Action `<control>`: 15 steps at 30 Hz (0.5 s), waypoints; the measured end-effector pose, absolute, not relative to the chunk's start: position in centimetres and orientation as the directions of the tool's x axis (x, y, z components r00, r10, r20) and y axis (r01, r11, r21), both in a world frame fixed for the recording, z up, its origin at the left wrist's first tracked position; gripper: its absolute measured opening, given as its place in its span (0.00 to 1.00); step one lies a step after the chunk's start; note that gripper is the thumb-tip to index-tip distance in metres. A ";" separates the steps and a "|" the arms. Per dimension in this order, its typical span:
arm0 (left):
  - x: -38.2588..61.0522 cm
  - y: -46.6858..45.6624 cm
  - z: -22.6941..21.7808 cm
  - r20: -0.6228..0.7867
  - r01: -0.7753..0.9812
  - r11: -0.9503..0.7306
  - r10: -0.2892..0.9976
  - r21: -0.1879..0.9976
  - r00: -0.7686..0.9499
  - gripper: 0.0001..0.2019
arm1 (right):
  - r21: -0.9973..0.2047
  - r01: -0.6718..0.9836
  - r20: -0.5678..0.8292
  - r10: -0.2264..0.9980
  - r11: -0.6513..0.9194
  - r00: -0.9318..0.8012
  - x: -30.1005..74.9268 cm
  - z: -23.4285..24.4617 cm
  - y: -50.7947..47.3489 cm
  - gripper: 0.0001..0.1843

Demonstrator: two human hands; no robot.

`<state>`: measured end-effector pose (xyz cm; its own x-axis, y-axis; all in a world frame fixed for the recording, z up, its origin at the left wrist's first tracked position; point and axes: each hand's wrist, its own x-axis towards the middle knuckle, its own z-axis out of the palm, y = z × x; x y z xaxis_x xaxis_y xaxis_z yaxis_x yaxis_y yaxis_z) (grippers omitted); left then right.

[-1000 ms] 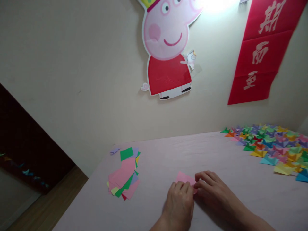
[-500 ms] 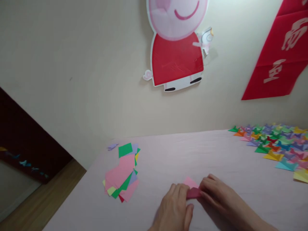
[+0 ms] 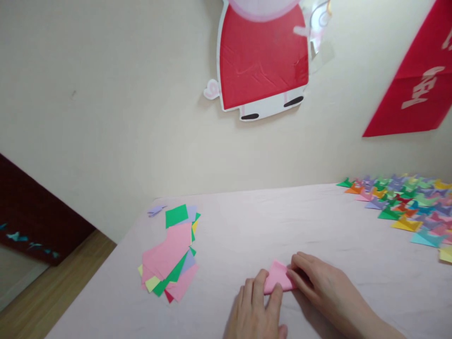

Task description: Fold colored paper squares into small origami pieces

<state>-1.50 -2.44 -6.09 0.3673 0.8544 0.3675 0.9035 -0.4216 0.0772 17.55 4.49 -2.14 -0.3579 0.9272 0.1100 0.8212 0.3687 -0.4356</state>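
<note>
Head view: a person's left hand (image 3: 257,306) and right hand (image 3: 318,282) meet over a pink paper (image 3: 277,278) lying on the near middle of the worktop (image 3: 247,221), which is covered with a pale pink cloth. The left-hand grip is spread, its fingers laid flat on the near-left edge of the paper; the right-hand fingertips rest together on the paper's right edge, with the thumb hidden, so a pinch cannot be told from a press. The paper already shows a doubled layer and a raised point at its far side, which suggests a fold partly made and not a finished shape. To the left, a loose stack of flat sheets (image 3: 169,263) in pink, green, yellow and lilac lies unfolded, with one small lilac piece (image 3: 156,210) just beyond it. At the far right, many folded pieces (image 3: 406,202) in mixed colours lie spread together, well apart from the hands; judged from this, much folding is done and a fair stack is left
</note>
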 end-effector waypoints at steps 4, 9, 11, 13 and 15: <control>-1.8 -2.4 -5.9 0.380 0.888 -0.458 0.831 0.051 0.406 0.31 | -0.416 0.835 0.072 0.928 0.361 -0.365 17.5 -2.2 4.7 0.15; -2.4 -1.7 -5.0 0.421 0.835 -0.551 0.760 0.011 0.496 0.30 | -0.394 0.847 0.057 0.929 0.357 -0.365 17.4 -2.5 4.8 0.14; -2.5 -1.6 -4.5 0.433 0.829 -0.559 0.748 0.004 0.503 0.29 | -0.386 0.849 0.062 0.928 0.362 -0.368 17.4 -2.6 4.8 0.14; -2.4 -1.4 -4.1 0.453 0.834 -0.552 0.741 -0.008 0.495 0.28 | -0.378 0.851 0.065 0.927 0.365 -0.368 17.3 -2.6 4.9 0.14; -2.2 -1.4 -3.8 0.480 0.842 -0.540 0.734 -0.015 0.479 0.26 | -0.365 0.857 0.065 0.929 0.363 -0.365 17.3 -2.5 5.0 0.13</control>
<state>-2.21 -1.39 -3.76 0.4795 0.7345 0.4803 0.8418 -0.5396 -0.0151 17.29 4.95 -2.52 -0.3654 0.9286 0.0650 0.8573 0.3629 -0.3653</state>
